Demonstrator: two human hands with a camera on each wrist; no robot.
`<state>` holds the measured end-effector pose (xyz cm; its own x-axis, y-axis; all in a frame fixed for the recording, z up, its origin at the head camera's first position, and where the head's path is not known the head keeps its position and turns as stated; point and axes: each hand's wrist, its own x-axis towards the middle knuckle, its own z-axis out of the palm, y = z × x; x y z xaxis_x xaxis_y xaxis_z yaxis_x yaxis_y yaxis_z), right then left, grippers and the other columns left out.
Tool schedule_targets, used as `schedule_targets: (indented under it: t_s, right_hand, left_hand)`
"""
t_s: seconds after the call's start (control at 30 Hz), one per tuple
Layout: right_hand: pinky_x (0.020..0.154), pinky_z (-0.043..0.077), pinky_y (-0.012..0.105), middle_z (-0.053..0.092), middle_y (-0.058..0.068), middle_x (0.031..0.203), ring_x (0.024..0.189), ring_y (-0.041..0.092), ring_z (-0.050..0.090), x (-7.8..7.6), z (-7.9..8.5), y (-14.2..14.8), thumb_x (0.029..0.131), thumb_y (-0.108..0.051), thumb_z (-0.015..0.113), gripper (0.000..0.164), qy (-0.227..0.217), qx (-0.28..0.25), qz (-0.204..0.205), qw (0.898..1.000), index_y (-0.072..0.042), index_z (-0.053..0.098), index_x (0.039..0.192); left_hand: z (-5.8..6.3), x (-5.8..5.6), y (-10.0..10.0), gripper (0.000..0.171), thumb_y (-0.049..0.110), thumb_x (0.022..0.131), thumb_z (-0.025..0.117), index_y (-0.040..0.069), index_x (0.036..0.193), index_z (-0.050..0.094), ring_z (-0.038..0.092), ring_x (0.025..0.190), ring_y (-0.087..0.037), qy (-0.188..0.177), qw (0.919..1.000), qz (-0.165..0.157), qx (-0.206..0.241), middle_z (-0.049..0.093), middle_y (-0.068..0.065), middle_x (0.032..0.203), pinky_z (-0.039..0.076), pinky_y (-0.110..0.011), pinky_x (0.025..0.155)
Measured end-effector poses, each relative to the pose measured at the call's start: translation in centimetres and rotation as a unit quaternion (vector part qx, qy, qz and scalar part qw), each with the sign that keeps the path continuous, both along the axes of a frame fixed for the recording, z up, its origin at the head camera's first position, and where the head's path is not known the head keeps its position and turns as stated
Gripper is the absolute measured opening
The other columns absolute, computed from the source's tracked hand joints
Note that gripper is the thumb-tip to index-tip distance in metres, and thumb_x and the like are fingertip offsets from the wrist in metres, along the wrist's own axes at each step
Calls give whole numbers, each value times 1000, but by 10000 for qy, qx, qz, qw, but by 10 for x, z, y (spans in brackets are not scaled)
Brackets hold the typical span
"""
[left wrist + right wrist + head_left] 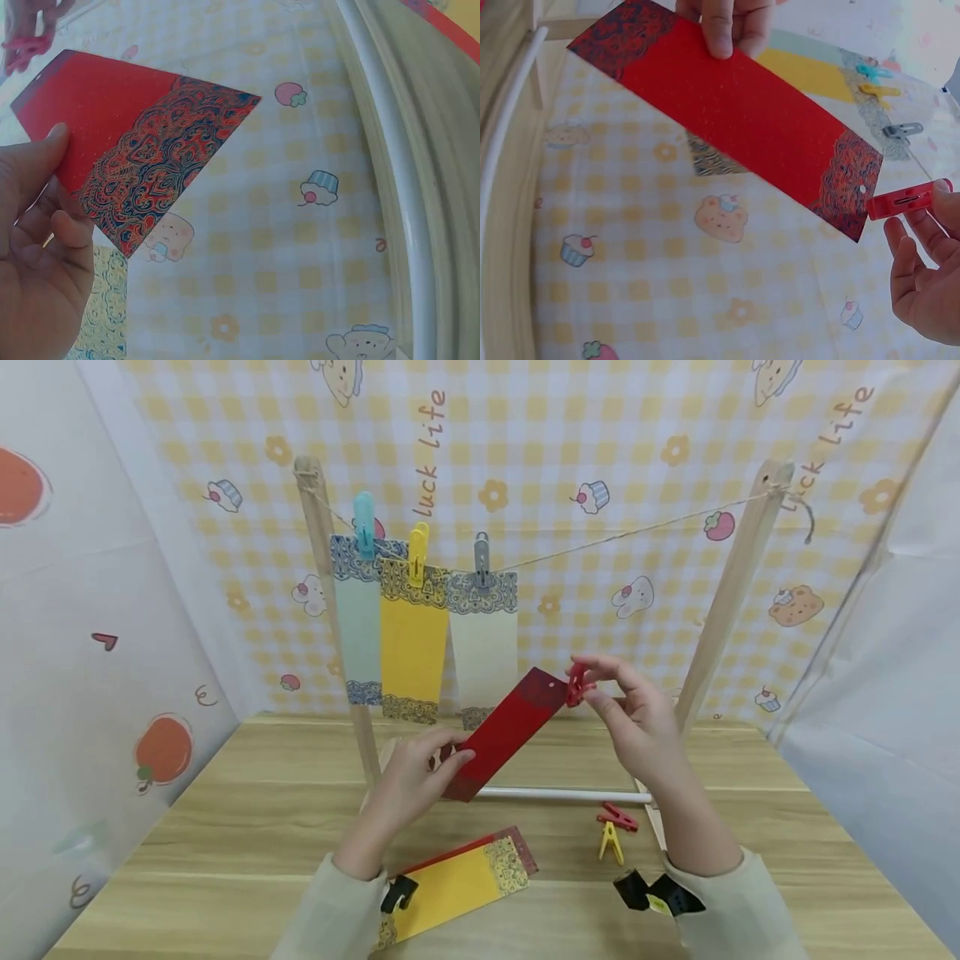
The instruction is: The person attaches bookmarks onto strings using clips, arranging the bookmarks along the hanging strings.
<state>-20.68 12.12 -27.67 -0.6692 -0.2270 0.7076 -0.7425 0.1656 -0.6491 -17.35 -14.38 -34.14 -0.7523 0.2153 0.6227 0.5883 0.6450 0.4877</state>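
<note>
A long red bookmark [510, 735] with dark lace-patterned ends and a small punched hole is held slantwise in the air. My left hand [411, 781] pinches it near its lower end, thumb on the face toward me. My right hand [648, 727] pinches a red clothespin [577, 685] between thumb and fingers. In the right wrist view the tip of the clothespin [904, 200] is right at the bookmark's holed end. Behind, three bookmarks hang from a string: pale green under a blue clothespin [364, 527], yellow under a yellow clothespin [418, 556], cream under a grey clothespin [482, 560].
The string [637, 532] spans two wooden posts [731, 585], with a white rod [562, 794] low between them. On the wooden table lie a yellow bookmark [450, 893] over a red one [525, 852], plus loose red [619, 817] and yellow [611, 842] clothespins.
</note>
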Motion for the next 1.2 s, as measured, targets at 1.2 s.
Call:
schedule_targets:
  t_s: [1.2]
  right_hand:
    - [71, 54, 21, 71, 2, 96, 83, 16, 69, -15, 100, -38, 90, 9, 62, 23, 996, -1974, 883, 9713, -3, 68, 108]
  left_hand:
    - [15, -15, 22, 16, 14, 87, 76, 9, 102, 74, 59, 78, -12, 152, 9957, 107, 903, 71, -3, 88, 54, -22, 64]
